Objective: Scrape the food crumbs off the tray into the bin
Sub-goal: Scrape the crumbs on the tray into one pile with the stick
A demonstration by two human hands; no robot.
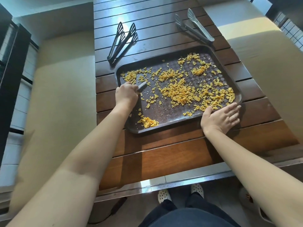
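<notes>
Curled around a small grey scraper [142, 86], the left hand [126, 94] holds the tool with its blade angled down onto the left part of the dark tray [165, 127]. Over at the near right corner the right hand [221, 117] lies flat with its fingers straight and spread, pressing on the rim to steady the tray against the slatted wooden table [164, 154].

Orange crumbs [178, 92] cover most of the tray, thickest in the middle, with a small heap near the front-left corner. No bin shows anywhere in view (so where the crumbs are meant to go cannot be told from here).

Risks, as I judge them: a quick or steep stroke could flick flakes over the low rim onto the table or between its slats. If the flat hand eases off, the tray may slide. Black tongs [122, 40] and steel tongs [195, 27] lie beyond the tray, well apart from both hands.
</notes>
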